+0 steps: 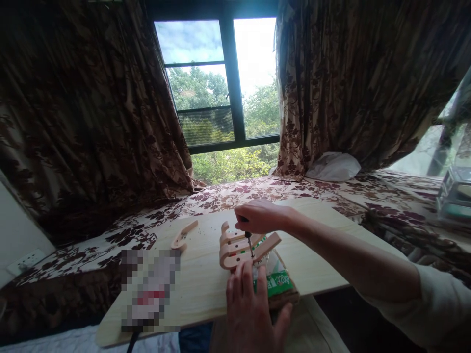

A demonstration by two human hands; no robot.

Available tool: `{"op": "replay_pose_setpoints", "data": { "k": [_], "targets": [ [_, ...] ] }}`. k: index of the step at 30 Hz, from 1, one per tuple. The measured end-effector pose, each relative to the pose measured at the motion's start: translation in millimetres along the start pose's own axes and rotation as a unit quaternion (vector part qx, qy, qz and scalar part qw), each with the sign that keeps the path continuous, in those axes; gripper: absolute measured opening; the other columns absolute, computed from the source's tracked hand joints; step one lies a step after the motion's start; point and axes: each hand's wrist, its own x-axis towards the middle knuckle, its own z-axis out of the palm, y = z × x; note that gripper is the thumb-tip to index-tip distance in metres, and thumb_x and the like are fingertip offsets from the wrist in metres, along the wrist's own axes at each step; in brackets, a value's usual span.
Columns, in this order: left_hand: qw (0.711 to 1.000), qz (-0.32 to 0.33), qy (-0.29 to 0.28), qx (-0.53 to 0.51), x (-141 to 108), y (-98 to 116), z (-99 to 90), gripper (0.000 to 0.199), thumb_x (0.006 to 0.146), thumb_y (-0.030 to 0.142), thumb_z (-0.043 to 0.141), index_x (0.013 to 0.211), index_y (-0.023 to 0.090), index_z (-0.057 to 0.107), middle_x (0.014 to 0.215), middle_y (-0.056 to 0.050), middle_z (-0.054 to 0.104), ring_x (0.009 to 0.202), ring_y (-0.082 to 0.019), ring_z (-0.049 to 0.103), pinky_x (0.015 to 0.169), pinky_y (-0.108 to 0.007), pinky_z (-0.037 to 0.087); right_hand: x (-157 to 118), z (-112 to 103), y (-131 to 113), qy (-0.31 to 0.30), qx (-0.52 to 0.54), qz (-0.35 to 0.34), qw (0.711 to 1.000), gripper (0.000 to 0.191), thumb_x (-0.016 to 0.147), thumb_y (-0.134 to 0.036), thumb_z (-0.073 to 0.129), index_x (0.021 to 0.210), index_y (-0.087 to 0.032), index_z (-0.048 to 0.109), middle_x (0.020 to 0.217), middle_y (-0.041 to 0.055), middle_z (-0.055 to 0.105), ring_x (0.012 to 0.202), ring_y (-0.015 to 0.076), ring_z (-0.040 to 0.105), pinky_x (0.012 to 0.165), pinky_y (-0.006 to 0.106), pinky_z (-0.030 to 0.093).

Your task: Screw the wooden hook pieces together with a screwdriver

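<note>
My right hand (259, 215) is closed around the handle of a screwdriver (250, 245), held upright above the board. Its shaft reaches down to the near bar of a pale wooden frame (228, 261), which has curved ends, crossbars and small dark holes. The frame rests on a green and clear plastic packet (281, 282) with printed lettering. My left hand (252, 309) lies palm down at the near side, fingers stretched and spread, fingertips against the frame's near edge and the packet. Farther left, a separate curved wooden piece (180, 235) lies on the board.
A pale wooden board (198, 294) serves as the work surface, with small dark bits near the curved piece. A pixelated object (150, 294) with a black cord lies at left. Behind are patterned cloth (221, 196), a white bag (333, 165) and a clear box (454, 196).
</note>
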Motion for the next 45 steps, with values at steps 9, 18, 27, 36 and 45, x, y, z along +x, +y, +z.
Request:
{"op": "replay_pose_setpoints", "data": {
  "k": [9,18,27,36,45],
  "targets": [
    [1.0,0.009,0.009,0.01,-1,-3,3.2,0.059,0.075,0.061,0.051,0.118,0.021,0.055,0.131,-0.011,0.045,0.124,-0.03,0.036,0.1,-0.046,0.03,-5,-9,0,0.019,-0.019,-0.059,0.998,0.023,0.084,-0.035,0.047,0.082,-0.02,0.064,0.075,0.0032,0.067,0.063,0.0133,0.053,0.051,0.027,0.023],
    [1.0,-0.002,-0.009,-0.005,0,-1,0.1,0.059,0.077,0.063,0.048,0.118,0.022,0.054,0.132,-0.011,0.044,0.126,-0.029,0.034,0.102,-0.046,0.028,-2,-2,2,0.025,-0.042,-0.005,0.999,0.03,0.087,-0.038,0.044,0.082,-0.018,0.065,0.077,0.0068,0.067,0.066,0.015,0.056,0.051,0.027,0.023],
    [1.0,-0.015,-0.015,-0.017,-1,1,0.6,0.06,0.079,0.065,0.041,0.12,0.022,0.053,0.133,-0.01,0.043,0.127,-0.029,0.033,0.103,-0.046,0.026,-7,-9,5,0.007,0.017,-0.066,0.998,0.02,0.081,-0.033,0.048,0.08,-0.022,0.065,0.071,0.0015,0.064,0.058,0.0112,0.046,0.049,0.024,0.024],
    [1.0,-0.005,-0.005,-0.007,-1,-1,1.5,0.06,0.077,0.064,0.046,0.119,0.021,0.054,0.132,-0.011,0.044,0.126,-0.029,0.034,0.102,-0.046,0.026,-6,-10,5,0.011,-0.027,-0.004,1.0,0.028,0.082,-0.039,0.046,0.076,-0.019,0.065,0.067,0.0034,0.063,0.054,0.0121,0.045,0.046,0.025,0.022],
    [1.0,-0.003,-0.015,-0.005,-1,0,-0.6,0.055,0.078,0.057,0.049,0.121,0.022,0.053,0.135,-0.009,0.041,0.127,-0.029,0.033,0.102,-0.046,0.027,-4,-5,6,0.01,0.017,-0.037,0.999,0.019,0.078,-0.033,0.051,0.08,-0.022,0.065,0.071,0.0015,0.064,0.059,0.0122,0.048,0.048,0.024,0.026]
  ]
}}
